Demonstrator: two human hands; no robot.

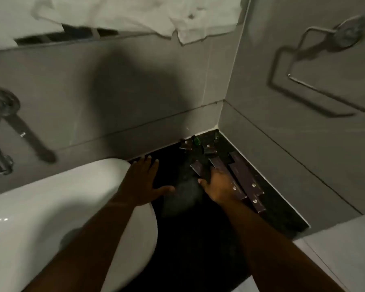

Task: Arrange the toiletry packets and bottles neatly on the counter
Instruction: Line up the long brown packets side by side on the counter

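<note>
Tabletop [198,239], dark and matte, is carrying slim rectangular purple packets [246,175] lying along the right wall. Right hand [221,186] is resting on one packet, grip state unclear. Left hand [143,182] is lying flat, grip open, on the glossy white basin [51,218].

A dark, nearly black bench [177,239] fills the corner where two grey tiled walls meet. A white basin [57,218] sits on its left part, its curved rim overhanging the dark surface. Along the right wall lie several long, dark purple packets [243,178], side by side and roughly parallel to that wall, each with a small pale logo. Deeper in the corner stand smaller dark boxes [209,149] and a small green bottle [196,141], close together. The dim light hides finer detail on the bench surface.
</note>
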